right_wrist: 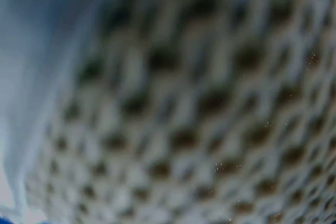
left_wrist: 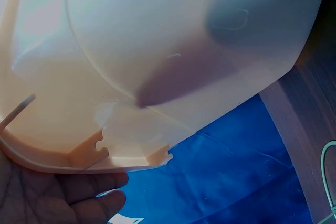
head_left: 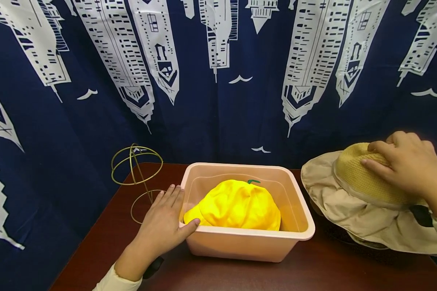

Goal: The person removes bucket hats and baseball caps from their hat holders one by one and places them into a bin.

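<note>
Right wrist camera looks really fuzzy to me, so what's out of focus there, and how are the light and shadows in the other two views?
Right wrist: the straw hat's weave fills most of the frame, badly blurred; left wrist: soft dark shadows across the pink bin, with the curtain a vivid blue; head: clearer, yellow cap brightly lit.
</note>
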A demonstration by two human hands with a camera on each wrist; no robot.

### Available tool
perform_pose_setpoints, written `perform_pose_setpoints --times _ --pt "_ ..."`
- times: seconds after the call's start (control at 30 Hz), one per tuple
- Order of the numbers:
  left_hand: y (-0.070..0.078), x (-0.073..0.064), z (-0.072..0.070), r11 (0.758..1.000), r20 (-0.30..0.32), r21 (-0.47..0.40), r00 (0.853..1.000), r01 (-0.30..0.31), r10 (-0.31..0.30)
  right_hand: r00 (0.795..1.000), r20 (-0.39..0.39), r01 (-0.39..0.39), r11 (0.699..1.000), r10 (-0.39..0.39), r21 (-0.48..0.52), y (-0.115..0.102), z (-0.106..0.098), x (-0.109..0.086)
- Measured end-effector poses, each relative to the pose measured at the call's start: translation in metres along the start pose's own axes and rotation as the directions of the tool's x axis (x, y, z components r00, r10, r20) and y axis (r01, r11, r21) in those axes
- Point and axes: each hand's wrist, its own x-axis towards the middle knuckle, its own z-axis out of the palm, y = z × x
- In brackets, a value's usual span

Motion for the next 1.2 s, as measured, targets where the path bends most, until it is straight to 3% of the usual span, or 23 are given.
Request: perform_pose_setpoints --times 0.2,0.4,0.5,0.73,1.0,1.2 --pt "0.002 -0.001 0.002 1.000 0.003 -0.014 1.000 0.017 -0.017 0.999 -0.027 0.026 0.999 -0.027 -0.034 -0.011 -0.023 0.021" --pt "0.002 -0.001 0.001 1.000 0.007 -0.015 1.000 0.017 -0.017 0.984 -0.148 0.096 0.995 -0.099 -0.028 -0.026 -0.045 0.046" --pt "0.001 -0.001 0.001 1.000 0.002 -0.010 1.000 0.015 -0.015 0.966 -0.217 0.140 0.990 -0.138 -0.009 -0.035 -0.055 0.057" --pt "0.001 -0.001 0.000 1.000 0.006 -0.003 1.000 0.016 -0.016 0.895 -0.366 0.285 0.958 -0.256 0.027 -0.064 -0.064 0.083" --pt "-0.001 -0.002 0.002 1.000 0.003 -0.006 1.000 0.012 -0.012 0.806 -0.509 0.379 0.924 -0.302 0.052 -0.113 -0.064 0.108" --pt "0.000 -0.002 0.002 1.000 -0.008 -0.013 1.000 0.009 -0.009 0.752 -0.552 0.453 0.891 -0.360 0.037 -0.145 -0.055 0.125"
